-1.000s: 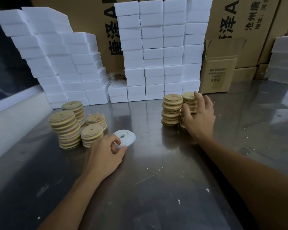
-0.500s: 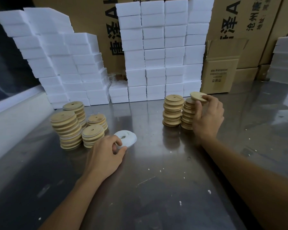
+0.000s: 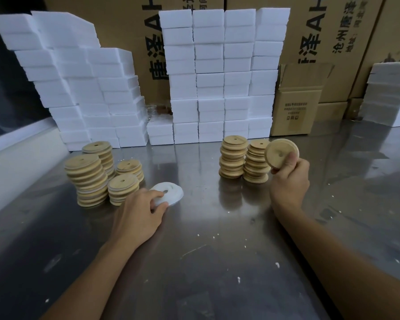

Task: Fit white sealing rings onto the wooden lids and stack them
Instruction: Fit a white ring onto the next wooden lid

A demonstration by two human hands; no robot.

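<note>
My right hand point(image 3: 289, 181) holds one round wooden lid point(image 3: 280, 153) tilted up on edge, just right of two stacks of bare wooden lids point(image 3: 243, 161). My left hand point(image 3: 140, 214) pinches the near edge of a small pile of white sealing rings point(image 3: 169, 194) lying flat on the steel table point(image 3: 206, 262). To the left stand several stacks of wooden lids with white rings fitted point(image 3: 95, 176).
Walls of white foam blocks point(image 3: 222, 75) line the back of the table, with more foam blocks at the left point(image 3: 74, 77) and far right point(image 3: 390, 95). Cardboard boxes point(image 3: 296, 105) stand behind. White crumbs dot the table.
My right hand has lifted one lid off the right-hand stack and turned it up on edge, drawing it toward me. My left hand stays on the white rings.
</note>
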